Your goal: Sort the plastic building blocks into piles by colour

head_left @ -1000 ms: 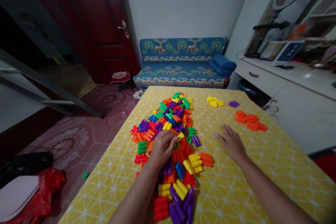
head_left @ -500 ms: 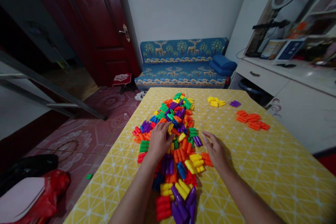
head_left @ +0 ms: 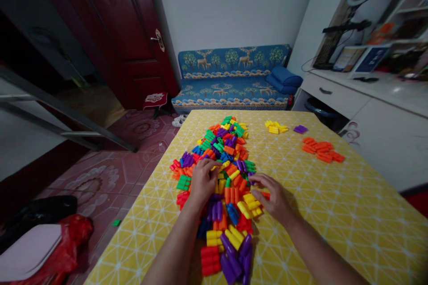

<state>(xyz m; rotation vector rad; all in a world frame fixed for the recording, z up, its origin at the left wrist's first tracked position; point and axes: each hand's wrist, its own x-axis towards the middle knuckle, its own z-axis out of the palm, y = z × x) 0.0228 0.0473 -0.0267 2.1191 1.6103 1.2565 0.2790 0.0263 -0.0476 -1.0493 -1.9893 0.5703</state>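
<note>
A long heap of bullet-shaped plastic building blocks (head_left: 231, 195) in several colours lies down the middle of the table. My left hand (head_left: 203, 181) is over the heap's left side, fingers curled and pinching a yellow building block (head_left: 216, 168) at the tips. My right hand (head_left: 272, 197) is at the heap's right edge with thumb and fingers apart. Its fingertips reach a purple block (head_left: 251, 178), and its thumb is close to a yellow block cluster (head_left: 250, 205). Whether the right fingertips touch the purple block is unclear.
Sorted apart on the yellow tablecloth (head_left: 337, 213) are yellow blocks (head_left: 276, 127), purple blocks (head_left: 300, 129) and orange blocks (head_left: 323, 150). A green block (head_left: 116, 222) is on the floor. Beyond the table stands a blue sofa (head_left: 230, 84), with a white cabinet (head_left: 377, 138) at the right.
My right hand has moved left, its fingers now nearer the purple block. The left hand stays over the heap, and the yellow block at its fingertips sits lower. Some blocks near the fingers have shifted.
</note>
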